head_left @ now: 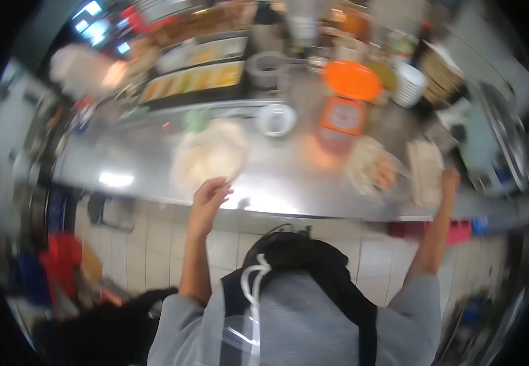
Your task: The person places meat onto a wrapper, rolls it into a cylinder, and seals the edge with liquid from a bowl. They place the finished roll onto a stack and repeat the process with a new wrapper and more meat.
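My left hand [211,196] is over the front edge of the steel counter, fingers loosely bent and apart, with nothing seen in it. Just beyond it lies a pale, round, blurred thing [213,155], perhaps a plastic bag or a flat bread, with a green patch [197,120] at its far side. My right hand [451,179] is closed at the right edge of a pale folded stack [424,171] that looks like paper. To the left of that stack sits a clear bag or plate of pale and orange food pieces [371,166].
The steel counter [270,177] carries an orange-lidded tub [344,116], a white bowl [276,119] and a food-tray rack [194,82]. White stacked cups [409,85] and metal equipment [502,134] stand at right. A red container [63,262] is at lower left.
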### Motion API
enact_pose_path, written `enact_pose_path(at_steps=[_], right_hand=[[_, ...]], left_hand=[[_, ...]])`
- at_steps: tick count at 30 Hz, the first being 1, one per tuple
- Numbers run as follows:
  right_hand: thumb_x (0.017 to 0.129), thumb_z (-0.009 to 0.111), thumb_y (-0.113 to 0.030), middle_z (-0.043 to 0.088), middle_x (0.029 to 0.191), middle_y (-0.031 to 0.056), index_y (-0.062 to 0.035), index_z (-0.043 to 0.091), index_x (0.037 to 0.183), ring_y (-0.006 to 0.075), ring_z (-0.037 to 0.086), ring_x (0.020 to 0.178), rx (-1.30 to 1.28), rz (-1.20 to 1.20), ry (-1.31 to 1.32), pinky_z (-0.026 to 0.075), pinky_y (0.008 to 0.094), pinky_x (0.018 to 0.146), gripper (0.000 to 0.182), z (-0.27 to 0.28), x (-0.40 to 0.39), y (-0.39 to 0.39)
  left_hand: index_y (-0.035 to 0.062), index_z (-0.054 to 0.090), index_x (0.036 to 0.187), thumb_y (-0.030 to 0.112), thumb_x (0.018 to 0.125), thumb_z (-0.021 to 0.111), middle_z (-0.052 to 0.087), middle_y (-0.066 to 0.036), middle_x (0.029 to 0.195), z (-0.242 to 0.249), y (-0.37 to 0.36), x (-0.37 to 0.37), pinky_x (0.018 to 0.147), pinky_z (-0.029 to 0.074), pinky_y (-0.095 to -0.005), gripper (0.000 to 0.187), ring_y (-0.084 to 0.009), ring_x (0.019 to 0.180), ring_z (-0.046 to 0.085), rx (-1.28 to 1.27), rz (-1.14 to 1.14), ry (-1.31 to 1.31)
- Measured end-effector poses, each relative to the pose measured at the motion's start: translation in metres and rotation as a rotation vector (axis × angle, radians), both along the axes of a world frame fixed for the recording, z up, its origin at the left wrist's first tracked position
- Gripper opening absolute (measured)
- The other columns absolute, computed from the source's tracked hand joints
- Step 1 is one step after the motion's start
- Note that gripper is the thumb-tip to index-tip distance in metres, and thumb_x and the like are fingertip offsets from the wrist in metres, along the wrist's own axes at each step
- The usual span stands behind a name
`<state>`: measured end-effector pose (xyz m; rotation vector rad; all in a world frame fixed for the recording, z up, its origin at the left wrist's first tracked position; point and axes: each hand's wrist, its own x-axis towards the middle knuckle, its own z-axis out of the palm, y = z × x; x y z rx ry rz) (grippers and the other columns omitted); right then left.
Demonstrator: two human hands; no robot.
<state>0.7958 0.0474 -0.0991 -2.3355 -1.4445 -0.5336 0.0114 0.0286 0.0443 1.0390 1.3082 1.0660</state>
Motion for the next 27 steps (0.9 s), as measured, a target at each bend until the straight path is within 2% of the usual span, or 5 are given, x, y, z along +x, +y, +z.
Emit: enact_pose_path(at_steps=[3,9,10,12,27], right_hand=[[0.087,0.057,-0.013,0.062,0.098,0.0059,-0.0068,0.054,0.128,0.0122,0.053,0.083,0.48,0.287,0.727,0.043,0.0235,0.074,0.041,0.149,-0.198,0.053],[0.079,0.053,-0.014,0.045,0.129,0.0055,-0.0039,0.049,0.124,0.0168,0.049,0.109,-0.303,1.638,1.615,0.046,0.0327,0.083,0.047,0.329,-0.619,-0.003],[0.079,0.054,-0.015,0.045,0.128,0.0063,-0.0038,0.045,0.127,0.0215,0.047,0.111,-0.234,1.76,1.206,0.045,0.0395,0.084,0.05,0.361,-0.651,-0.032],[0.081,0.057,-0.018,0.045,0.133,0.0081,0.0009,0.04,0.129,0.028,0.048,0.115,-0.39,1.768,0.756,0.046,0.046,0.084,0.054,0.435,-0.706,-0.086],[0.076,0.05,-0.002,0.051,0.117,0.0157,0.0014,0.032,0.137,0.0231,0.052,0.103,0.016,1.731,0.808,0.045,0.0384,0.081,0.064,0.397,-0.67,-0.075]], left_hand=[[-0.0012,0.06,0.108,0.005,0.086,0.062,0.067,-0.01,0.092,-0.027,-0.003,-0.052,0.077,0.051,-0.0278,0.023,-0.019,0.087,0.065,0.25,0.23,0.351],[-0.0018,0.066,0.101,0.0,0.082,0.06,0.068,-0.015,0.094,-0.036,0.016,-0.072,0.074,0.053,-0.0296,0.019,-0.0212,0.085,0.067,0.419,0.069,0.654],[-0.0013,0.067,0.098,0.0,0.081,0.06,0.066,-0.019,0.099,-0.143,0.046,-0.114,0.078,0.053,-0.0343,0.019,-0.0254,0.09,0.066,0.501,0.146,0.797],[0.001,0.068,0.093,0.017,0.083,0.062,0.064,-0.021,0.098,-0.068,0.057,-0.076,0.081,0.05,-0.0408,0.02,-0.0341,0.089,0.063,0.293,0.261,0.858],[0.0106,0.055,0.102,0.02,0.087,0.052,0.064,-0.017,0.093,-0.089,0.094,-0.055,0.066,0.048,-0.0457,0.018,-0.0372,0.08,0.063,0.073,0.599,1.093]])
